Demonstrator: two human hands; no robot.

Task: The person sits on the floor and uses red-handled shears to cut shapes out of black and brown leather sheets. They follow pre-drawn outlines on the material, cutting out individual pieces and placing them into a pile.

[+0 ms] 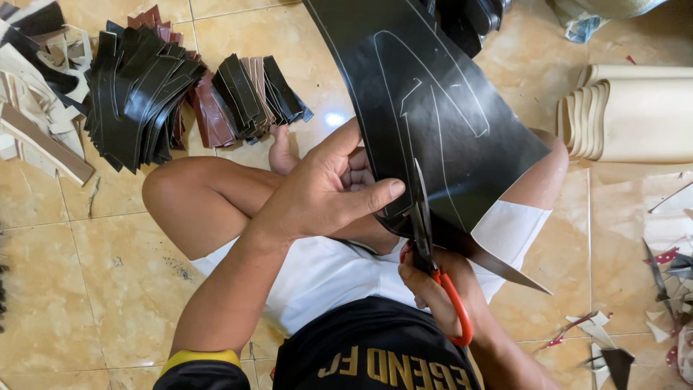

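Observation:
A large black leather-like sheet point(433, 108) with pale drawn outlines hangs over my crossed legs. My left hand point(325, 191) pinches its lower left edge, thumb on top. My right hand point(433, 292) grips red-handled scissors point(426, 238), whose dark blades bite up into the sheet's bottom edge along a drawn line. A cut flap of the sheet point(505, 267) points out to the right below the blades.
Stacks of cut black and brown strips point(151, 94) lie on the tiled floor at upper left, beside pale scraps point(36, 123). Cream rolled sheets point(635, 115) sit at right. Small offcuts point(613, 339) litter the floor at lower right.

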